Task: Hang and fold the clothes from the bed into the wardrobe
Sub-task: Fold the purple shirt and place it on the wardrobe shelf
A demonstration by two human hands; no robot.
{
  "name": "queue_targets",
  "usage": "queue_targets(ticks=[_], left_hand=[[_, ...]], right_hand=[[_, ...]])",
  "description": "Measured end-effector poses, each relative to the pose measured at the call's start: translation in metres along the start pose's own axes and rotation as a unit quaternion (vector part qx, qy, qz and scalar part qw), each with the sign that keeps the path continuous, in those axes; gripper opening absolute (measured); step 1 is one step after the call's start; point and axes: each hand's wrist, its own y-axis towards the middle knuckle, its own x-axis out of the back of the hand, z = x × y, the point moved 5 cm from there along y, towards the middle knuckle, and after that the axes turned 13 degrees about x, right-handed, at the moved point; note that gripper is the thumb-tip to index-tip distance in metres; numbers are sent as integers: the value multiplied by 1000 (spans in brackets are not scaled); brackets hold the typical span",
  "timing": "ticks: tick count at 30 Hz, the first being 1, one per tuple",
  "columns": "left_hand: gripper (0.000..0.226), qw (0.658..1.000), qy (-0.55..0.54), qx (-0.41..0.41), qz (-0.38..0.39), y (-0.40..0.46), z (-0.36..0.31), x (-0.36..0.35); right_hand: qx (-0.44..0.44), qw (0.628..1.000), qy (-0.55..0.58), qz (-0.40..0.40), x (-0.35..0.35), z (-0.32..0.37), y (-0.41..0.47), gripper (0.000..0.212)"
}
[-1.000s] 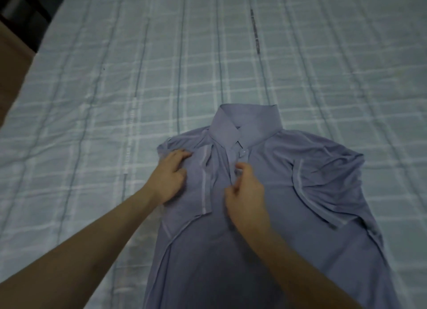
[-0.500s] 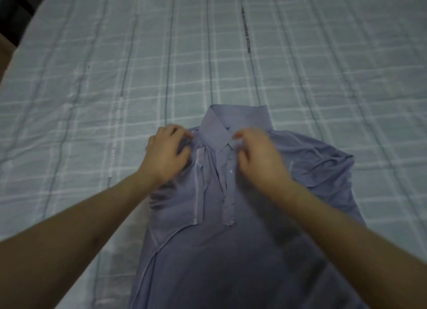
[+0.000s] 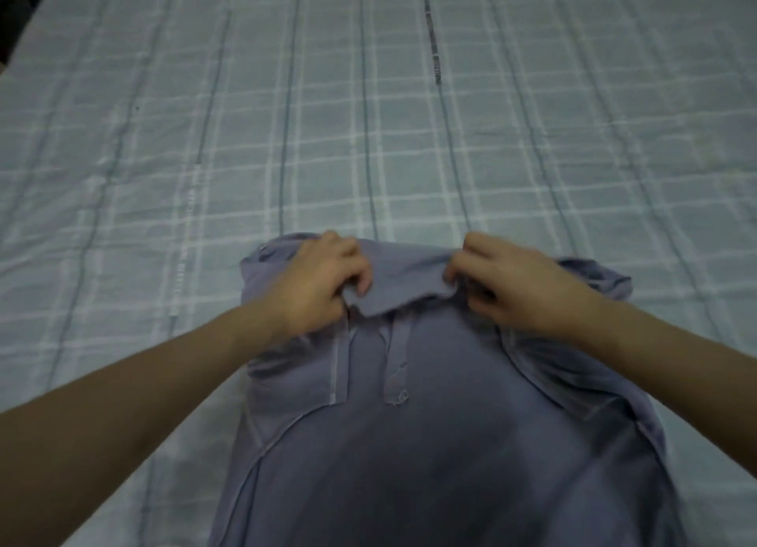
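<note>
Lying face up on the bed (image 3: 409, 137), the purple shirt (image 3: 430, 444) is spread flat so that it can be shaped before it goes to the wardrobe, which the head view does not show. Its body runs down toward the person and out of the bottom edge, while the top end sits near the middle of the checked bedcover.

Both hands work at the collar (image 3: 403, 280), one at each end. The left hand (image 3: 315, 284) has its fingers curled over the collar's left end, pinching the cloth. The right hand (image 3: 520, 284) does likewise at the right end, fingers bent round the fabric. Holding both ends at once probably keeps the collar even as it is turned down or tugged straight; a one-sided pull would skew it.

The button strip (image 3: 395, 362) lies below the collar, roughly on the shirt's midline, which suggests the front is already lined up. The sleeve (image 3: 594, 280) on the right looks bunched behind the right hand, and will likely need smoothing.
</note>
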Motion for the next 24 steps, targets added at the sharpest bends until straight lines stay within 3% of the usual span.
queue_targets(ticks=[2,3,6,8,9,11,13,15,17,20,24], left_hand=[[45,990,81,-70,97,-24,10,-15],[54,985,104,-89,106,-30,15,-16],[52,998,55,-38,-1,-28,21,8],[45,995,15,67,-70,-17,33,21],[43,990,21,124,-71,-12,42,22],[36,972,50,230,-9,-4,60,18],[33,956,57,283,45,0,67,19],[44,948,64,301,83,5,65,24],[55,932,71,321,151,8,59,22],[37,933,87,291,191,15,45,17],[29,964,114,164,175,12,19,26]], right_hand=[[10,984,-3,178,-22,14,-19,42],[18,979,-14,201,-23,19,-22,45],[30,998,-21,60,0,26,-9,41],[-51,998,-11,-31,12,9,-3,43],[-110,993,-10,-40,12,-8,-3,42],[-210,977,-3,46,2,-42,-11,44],[-274,951,42,139,-2,-62,-21,41],[-302,936,49,171,5,-72,-25,26],[-294,932,27,211,7,-73,-24,35],[-259,939,6,227,5,-61,-21,37],[-184,967,-23,177,24,-34,-31,32]])
